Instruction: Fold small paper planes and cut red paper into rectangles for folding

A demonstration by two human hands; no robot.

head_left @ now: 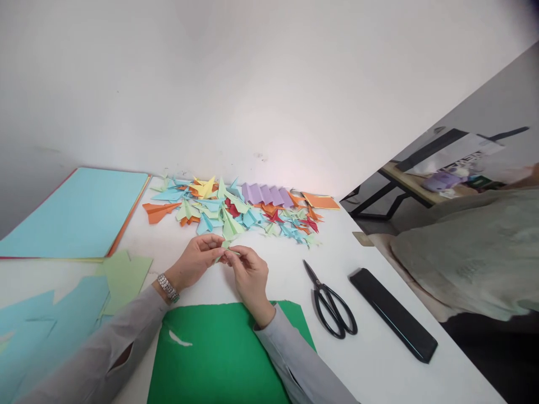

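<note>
A: Green sheet [223,359] sits closest to my camera. What've the hands got?

B: From my end, left hand [200,261] and right hand [251,275] both have fingertips pinched on a small green paper [226,244], right by the folded-paper pile [231,225].

A: Containers?

B: Long black thing [393,314] near the scissors [330,303]. Honestly can't tell if it's a case, or what's in it.
</note>
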